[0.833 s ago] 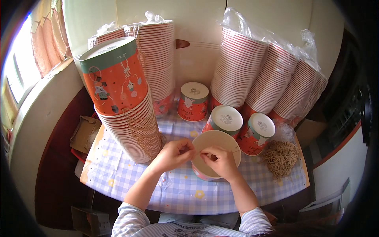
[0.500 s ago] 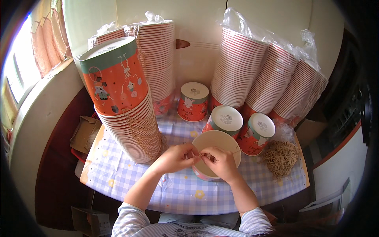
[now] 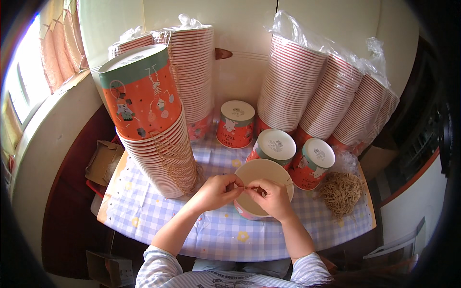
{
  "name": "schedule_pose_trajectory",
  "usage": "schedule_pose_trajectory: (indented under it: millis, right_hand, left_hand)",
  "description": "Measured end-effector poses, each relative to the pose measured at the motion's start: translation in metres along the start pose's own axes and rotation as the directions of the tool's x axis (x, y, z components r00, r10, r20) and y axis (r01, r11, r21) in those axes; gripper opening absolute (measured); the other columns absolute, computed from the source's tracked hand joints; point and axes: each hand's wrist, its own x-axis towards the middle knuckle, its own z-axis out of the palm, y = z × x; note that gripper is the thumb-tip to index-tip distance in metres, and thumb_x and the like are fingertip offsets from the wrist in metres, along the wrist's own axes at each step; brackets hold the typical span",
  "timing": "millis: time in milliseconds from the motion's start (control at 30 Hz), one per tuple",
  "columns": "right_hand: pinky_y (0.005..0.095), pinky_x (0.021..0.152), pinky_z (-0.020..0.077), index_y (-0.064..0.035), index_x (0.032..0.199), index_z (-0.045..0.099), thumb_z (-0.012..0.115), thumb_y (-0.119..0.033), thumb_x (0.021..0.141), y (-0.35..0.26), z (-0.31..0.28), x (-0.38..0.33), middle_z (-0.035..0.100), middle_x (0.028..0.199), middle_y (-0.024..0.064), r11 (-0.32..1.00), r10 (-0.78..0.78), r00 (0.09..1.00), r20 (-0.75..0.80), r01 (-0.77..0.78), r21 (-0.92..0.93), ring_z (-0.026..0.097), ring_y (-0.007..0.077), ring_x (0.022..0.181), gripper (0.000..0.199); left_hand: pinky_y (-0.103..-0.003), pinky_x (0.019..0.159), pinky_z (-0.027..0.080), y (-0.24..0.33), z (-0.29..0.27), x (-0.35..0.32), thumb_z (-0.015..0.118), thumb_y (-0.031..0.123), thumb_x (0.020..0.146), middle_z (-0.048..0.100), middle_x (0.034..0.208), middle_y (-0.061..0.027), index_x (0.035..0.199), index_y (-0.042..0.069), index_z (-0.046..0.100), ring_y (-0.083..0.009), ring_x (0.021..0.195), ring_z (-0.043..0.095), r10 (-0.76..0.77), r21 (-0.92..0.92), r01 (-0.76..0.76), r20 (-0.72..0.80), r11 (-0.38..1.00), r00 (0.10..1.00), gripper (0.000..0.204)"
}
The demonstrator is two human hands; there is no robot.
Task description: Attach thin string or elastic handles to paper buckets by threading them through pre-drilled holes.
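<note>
An open paper bucket (image 3: 261, 168) stands upright in front of me, cream inside with a printed outside. Above its near-left part my left hand (image 3: 217, 193) and my right hand (image 3: 272, 198) meet, fingertips pinched together. Between them shows a bit of thin tan cord (image 3: 245, 188), mostly hidden by the fingers. A small end of cord also pokes through the bucket's right wall near the rim. To the right lies a tangled heap of the same tan cord (image 3: 342, 194).
A tall leaning stack of orange and green buckets (image 3: 141, 96), with cord loops down its side, rises at left. Several upside-down buckets (image 3: 276, 144) sit behind the open one. Plastic-wrapped bucket stacks (image 3: 293, 79) line the back. A checkered cloth (image 3: 216, 235) covers the table.
My fingertips have shifted slightly against each other at the cord. The open bucket, the stacks and the cord heap look the same.
</note>
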Motion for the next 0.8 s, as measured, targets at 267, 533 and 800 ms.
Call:
schedule_pose_trajectory:
  millis: [267,533,800]
  right_hand:
    - [0.0276,0.053,0.0468,-0.0033,0.081,0.062,0.064,-0.005,0.073,0.0021,-0.0031,0.0013,0.063,0.071,0.0087,0.997,-0.068,0.998,0.002,0.068,-0.033,0.06,0.0192,0.058,0.008]
    - [0.0297,0.053,0.0467,-0.0037,0.08,0.062,0.063,-0.006,0.074,0.0034,-0.0017,0.0009,0.063,0.071,0.0087,0.999,-0.002,1.0,0.023,0.003,-0.052,0.061,0.0208,0.06,0.006]
    - [0.0298,0.053,0.0463,-0.0035,0.078,0.06,0.062,-0.008,0.075,0.0025,-0.0014,0.0008,0.062,0.071,0.0088,1.0,0.001,0.999,0.054,0.001,-0.029,0.06,0.0211,0.059,0.006]
  left_hand:
    - [-0.022,0.049,0.039,0.0047,-0.0015,-0.0009,0.058,0.011,0.077,0.051,0.058,0.0005,0.084,-0.001,0.058,-0.0036,0.054,0.044,-0.057,-0.074,0.055,-0.035,0.996,0.998,0.014]
    - [-0.021,0.051,0.041,-0.001,-0.0022,0.0006,0.059,0.013,0.078,0.054,0.06,0.0,0.084,-0.001,0.059,-0.0029,0.056,0.047,-0.01,-0.056,0.004,-0.11,0.998,0.994,0.015]
    - [-0.021,0.054,0.043,-0.0024,-0.0038,-0.0007,0.059,0.014,0.079,0.056,0.065,-0.0007,0.085,-0.001,0.059,-0.0035,0.059,0.049,-0.012,-0.085,0.001,-0.126,0.996,0.992,0.017]
